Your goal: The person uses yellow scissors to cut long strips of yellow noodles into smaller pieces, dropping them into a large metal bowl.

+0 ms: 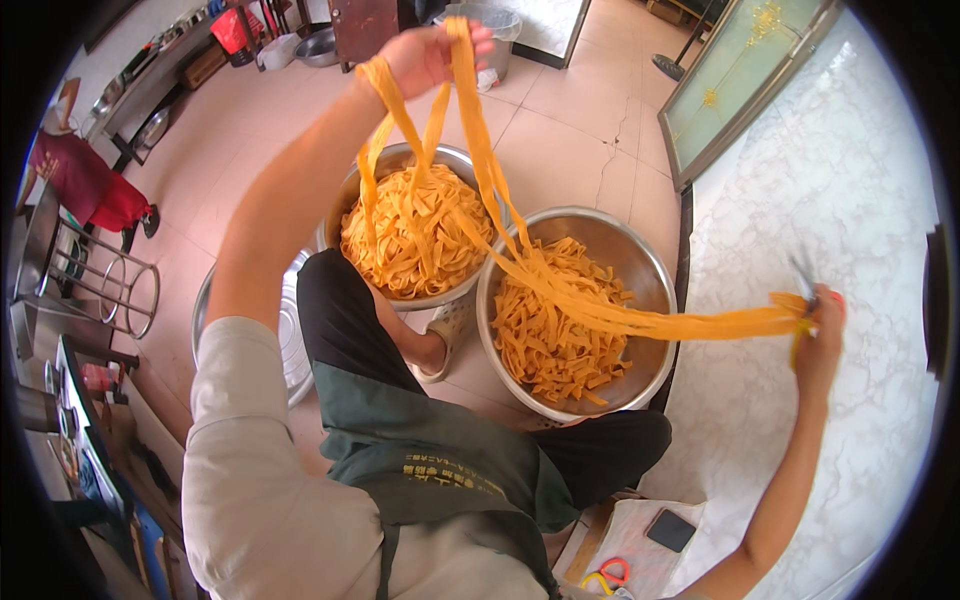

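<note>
My left hand (pixel 431 60) is raised at the top, with long flat orange-yellow strips (pixel 476 112) looped over its fingers and wrist. Out to the right, my right hand (pixel 819 330) grips scissors (pixel 804 276) and the far end of the same stretched strips. Between my knees stand two steel bowls. The left bowl (pixel 405 303) holds a heap of long tangled strips (pixel 420 232); the right bowl (pixel 651 262) holds short cut pieces (pixel 559 330), and the stretched strips pass over it.
A round metal lid or pan (pixel 296 337) lies left of my leg. Beside me at lower right are a phone (pixel 670 530) and more scissors (pixel 615 571). A marbled wall (pixel 757 420) runs along the right. At far left a person in a red apron (pixel 82 176) stands near a metal stool (pixel 124 289).
</note>
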A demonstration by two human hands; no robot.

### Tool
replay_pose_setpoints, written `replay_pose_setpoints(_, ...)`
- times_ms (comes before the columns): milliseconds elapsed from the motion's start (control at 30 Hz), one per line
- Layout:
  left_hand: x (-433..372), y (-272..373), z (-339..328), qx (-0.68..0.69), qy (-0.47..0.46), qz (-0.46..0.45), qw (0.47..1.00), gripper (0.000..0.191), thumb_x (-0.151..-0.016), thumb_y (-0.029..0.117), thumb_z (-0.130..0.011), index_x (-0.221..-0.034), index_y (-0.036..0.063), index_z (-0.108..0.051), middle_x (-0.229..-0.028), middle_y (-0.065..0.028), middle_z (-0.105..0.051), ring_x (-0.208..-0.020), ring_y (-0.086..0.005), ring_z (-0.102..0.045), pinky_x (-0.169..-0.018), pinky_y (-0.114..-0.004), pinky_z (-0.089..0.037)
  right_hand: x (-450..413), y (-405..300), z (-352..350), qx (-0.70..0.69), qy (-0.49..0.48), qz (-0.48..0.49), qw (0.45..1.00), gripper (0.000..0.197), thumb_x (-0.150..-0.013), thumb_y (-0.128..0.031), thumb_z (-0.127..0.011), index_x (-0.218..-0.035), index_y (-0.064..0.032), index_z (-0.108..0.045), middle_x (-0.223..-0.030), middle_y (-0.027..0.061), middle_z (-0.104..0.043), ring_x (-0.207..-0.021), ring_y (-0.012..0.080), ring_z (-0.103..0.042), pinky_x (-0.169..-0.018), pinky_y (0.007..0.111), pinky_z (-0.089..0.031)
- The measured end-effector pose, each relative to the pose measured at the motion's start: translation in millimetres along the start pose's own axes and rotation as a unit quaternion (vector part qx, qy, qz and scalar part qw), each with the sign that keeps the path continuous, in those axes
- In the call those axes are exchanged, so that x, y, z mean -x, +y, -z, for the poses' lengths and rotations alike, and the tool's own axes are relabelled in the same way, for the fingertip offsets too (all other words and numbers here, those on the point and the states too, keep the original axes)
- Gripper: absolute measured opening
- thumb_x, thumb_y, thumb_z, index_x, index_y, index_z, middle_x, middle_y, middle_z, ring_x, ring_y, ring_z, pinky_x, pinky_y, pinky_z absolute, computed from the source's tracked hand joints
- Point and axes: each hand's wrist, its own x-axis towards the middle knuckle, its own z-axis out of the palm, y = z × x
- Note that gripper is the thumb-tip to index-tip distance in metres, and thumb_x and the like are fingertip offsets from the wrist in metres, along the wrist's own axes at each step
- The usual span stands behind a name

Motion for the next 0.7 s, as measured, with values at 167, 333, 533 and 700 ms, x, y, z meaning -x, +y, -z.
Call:
replay_pose_setpoints(167,-70,77,-88,-0.11,-0.065,-0.041,0.991,0.063,-0.091,-0.006,-0.038,-0.153,0.0066,-0.037,-0.141,-0.0174,-0.054,-0.129,-0.0333,-0.056,-0.11,-0.053,-0.046,46,-13,-77,-0.101,-0.069,-0.062,0.991,0.048,-0.084,0.008,-0.059,-0.131,-0.0001,-0.059,-0.118,0.0199,-0.066,-0.113,0.0376,-0.06,-0.098,0.044,-0.049)
replay_pose_setpoints(333,-71,151,-168,-0.278,-0.032,-0.135,0.95,0.061,-0.095,-0.005,-0.041,-0.154,0.0116,-0.038,-0.134,-0.0185,-0.059,-0.123,-0.0331,-0.06,-0.102,-0.051,-0.053,63,-55,-183,-0.187,-0.077,-0.096,0.975,0.039,-0.086,-0.004,-0.065,-0.124,-0.005,-0.058,-0.111,0.0184,-0.066,-0.107,0.0406,-0.061,-0.092,0.048,-0.049)
replay_pose_setpoints(533,-92,71,-219,-0.337,-0.129,-0.101,0.927,0.047,-0.1,0.002,-0.042,-0.147,0.0051,-0.042,-0.127,-0.017,-0.063,-0.116,-0.0337,-0.064,-0.101,-0.05,-0.053,119,-84,-242,-0.215,-0.241,-0.326,0.888,0.03,-0.096,-0.015,-0.062,-0.124,-0.0082,-0.055,-0.097,0.0235,-0.069,-0.094,0.0476,-0.065,-0.083,0.051,-0.053)
replay_pose_setpoints(700,-67,-28,-223,-0.372,-0.184,-0.044,0.909,0.059,-0.095,0.005,-0.065,-0.15,0.0168,-0.048,-0.116,-0.0086,-0.07,-0.112,-0.021,-0.069,-0.093,-0.038,-0.058,25,-162,-200,-0.577,-0.057,-0.267,0.77,0.046,-0.097,-0.016,-0.07,-0.137,-0.0044,-0.052,-0.109,0.006,-0.069,-0.097,0.0135,-0.065,-0.082,0.028,-0.053)
